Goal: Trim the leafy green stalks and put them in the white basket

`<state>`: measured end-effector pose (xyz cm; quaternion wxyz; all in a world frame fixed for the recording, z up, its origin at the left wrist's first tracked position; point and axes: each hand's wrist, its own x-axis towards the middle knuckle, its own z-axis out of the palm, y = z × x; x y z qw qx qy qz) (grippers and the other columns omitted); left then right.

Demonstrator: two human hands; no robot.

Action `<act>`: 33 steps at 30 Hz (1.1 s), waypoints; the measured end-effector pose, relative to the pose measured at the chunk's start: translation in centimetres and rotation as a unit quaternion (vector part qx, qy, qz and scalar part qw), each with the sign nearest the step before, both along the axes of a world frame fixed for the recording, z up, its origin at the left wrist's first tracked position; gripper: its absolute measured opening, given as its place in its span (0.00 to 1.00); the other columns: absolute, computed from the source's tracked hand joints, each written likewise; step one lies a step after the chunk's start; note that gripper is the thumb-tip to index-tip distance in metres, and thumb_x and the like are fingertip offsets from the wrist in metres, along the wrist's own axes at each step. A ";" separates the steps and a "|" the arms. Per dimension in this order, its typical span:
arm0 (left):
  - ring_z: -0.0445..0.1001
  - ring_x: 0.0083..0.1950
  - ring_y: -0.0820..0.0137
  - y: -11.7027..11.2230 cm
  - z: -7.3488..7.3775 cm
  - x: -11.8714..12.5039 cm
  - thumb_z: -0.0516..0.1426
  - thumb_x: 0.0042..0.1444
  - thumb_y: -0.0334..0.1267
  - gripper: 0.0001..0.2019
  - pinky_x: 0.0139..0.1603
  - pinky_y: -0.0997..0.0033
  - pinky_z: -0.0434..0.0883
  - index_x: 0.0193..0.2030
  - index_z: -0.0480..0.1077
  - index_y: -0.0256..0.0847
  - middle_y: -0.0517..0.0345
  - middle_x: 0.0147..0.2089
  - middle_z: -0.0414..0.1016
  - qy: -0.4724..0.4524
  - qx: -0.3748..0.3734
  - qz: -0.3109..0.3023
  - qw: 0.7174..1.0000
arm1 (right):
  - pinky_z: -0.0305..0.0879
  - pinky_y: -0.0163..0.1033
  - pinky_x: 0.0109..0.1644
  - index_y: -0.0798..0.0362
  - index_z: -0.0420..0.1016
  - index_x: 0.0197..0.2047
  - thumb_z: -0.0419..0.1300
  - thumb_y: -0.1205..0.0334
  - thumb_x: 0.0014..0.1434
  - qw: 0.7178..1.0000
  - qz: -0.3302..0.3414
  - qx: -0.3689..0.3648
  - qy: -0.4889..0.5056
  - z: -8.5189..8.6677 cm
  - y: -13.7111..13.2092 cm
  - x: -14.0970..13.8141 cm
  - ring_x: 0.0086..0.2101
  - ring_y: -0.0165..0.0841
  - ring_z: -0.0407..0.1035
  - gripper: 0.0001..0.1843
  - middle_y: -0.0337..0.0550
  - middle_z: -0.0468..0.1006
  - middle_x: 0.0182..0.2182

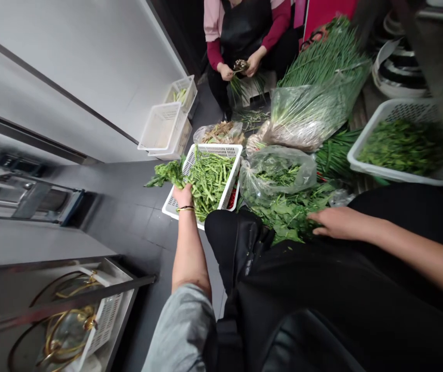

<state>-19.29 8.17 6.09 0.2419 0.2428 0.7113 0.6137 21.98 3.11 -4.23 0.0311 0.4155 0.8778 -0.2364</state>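
My left hand (183,196) reaches out over a white slotted basket (232,151) full of trimmed green stems and is closed on a bunch of leafy greens (167,172) that sticks out past the basket's left rim. A thin bracelet sits on that wrist. My right hand (335,222) lies on a loose pile of green leaves (283,214) on the floor, fingers reaching into the leaves; whether they hold any is hidden. My black apron covers my knees between the two arms.
A seated person (250,36) across from me handles a bunch of stalks. Bags of greens (277,173), long chives (322,67), a white basket of leaves (403,144) and empty white baskets (165,129) surround me. Steel cabinets stand at left.
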 end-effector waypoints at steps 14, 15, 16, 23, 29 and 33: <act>0.66 0.19 0.79 -7.2 -1.4 17.8 0.68 0.36 0.39 0.18 0.21 0.77 0.62 0.29 0.65 0.38 0.62 0.26 0.72 -0.270 -0.007 -0.400 0.876 | 0.50 0.30 0.16 0.53 0.65 0.27 0.65 0.46 0.46 0.760 -0.257 -0.265 0.534 8.0 3.7 -9.4 0.13 0.22 0.55 0.20 0.29 0.63 0.13; 0.65 0.18 0.79 -7.4 -1.2 17.7 0.68 0.36 0.40 0.18 0.20 0.77 0.61 0.30 0.64 0.38 0.61 0.27 0.72 -0.282 -0.009 -0.407 0.869 | 0.51 0.30 0.16 0.53 0.64 0.28 0.66 0.46 0.45 0.737 -0.269 -0.270 0.559 7.9 3.5 -9.2 0.13 0.22 0.56 0.20 0.30 0.64 0.14; 0.66 0.20 0.78 -7.6 -0.9 17.7 0.68 0.37 0.39 0.18 0.20 0.77 0.61 0.31 0.65 0.38 0.60 0.28 0.73 -0.286 -0.005 -0.415 0.864 | 0.53 0.30 0.16 0.53 0.65 0.28 0.66 0.46 0.45 0.724 -0.271 -0.272 0.572 7.9 3.3 -9.0 0.13 0.23 0.58 0.21 0.31 0.65 0.14; 0.71 0.30 0.72 -8.8 -1.1 17.9 0.68 0.37 0.38 0.16 0.30 0.74 0.67 0.33 0.71 0.38 0.58 0.30 0.74 -0.213 0.009 -0.417 0.883 | 0.54 0.33 0.17 0.52 0.63 0.24 0.58 0.38 0.51 0.784 -0.206 -0.298 0.504 8.7 4.1 -8.2 0.13 0.26 0.59 0.24 0.34 0.65 0.12; 0.72 0.32 0.71 -9.0 -1.2 18.5 0.66 0.39 0.38 0.13 0.38 0.71 0.68 0.33 0.73 0.38 0.57 0.30 0.74 -0.220 0.068 -0.310 0.922 | 0.51 0.35 0.24 0.55 0.72 0.26 0.45 0.47 0.63 0.937 -0.190 0.100 0.275 9.5 1.3 -8.6 0.22 0.31 0.66 0.26 0.47 0.74 0.21; 0.67 0.25 0.75 -8.5 -1.0 18.5 0.63 0.42 0.39 0.13 0.28 0.74 0.65 0.36 0.70 0.38 0.58 0.27 0.71 -0.301 0.076 -0.295 0.904 | 0.51 0.35 0.24 0.54 0.73 0.24 0.48 0.50 0.61 0.974 -0.059 0.030 0.218 8.7 -1.3 -7.5 0.22 0.31 0.67 0.23 0.46 0.74 0.21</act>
